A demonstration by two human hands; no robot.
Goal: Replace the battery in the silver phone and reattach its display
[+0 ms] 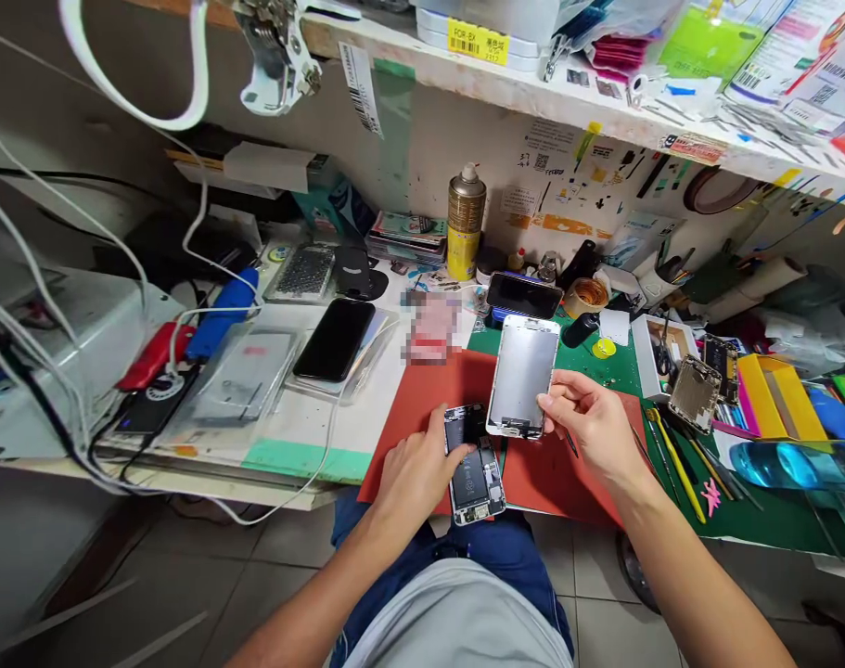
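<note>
My left hand (pixel 418 468) grips an opened smartphone body (pixel 476 482) at the near edge of the red mat, thumb across it. Its battery and inner boards show face up. In my right hand (pixel 582 413) is a phone screen assembly (pixel 523 371), pinched by its right edge between thumb and fingers. Its silvery back faces me and a white rim runs around it. The screen is tilted up just above and right of the phone body. A thin dark tool (pixel 571 443) shows by my right fingers; I cannot tell whether it is held.
Tools, including yellow tweezers (pixel 676 464), lie at the right on the green mat (pixel 770 515). A black phone (pixel 335 340) rests on plastic sleeves at the left. A spray can (pixel 466 223) stands at the back. White cables (pixel 206 501) hang across the left edge. A loaded shelf (pixel 568 88) overhangs the bench.
</note>
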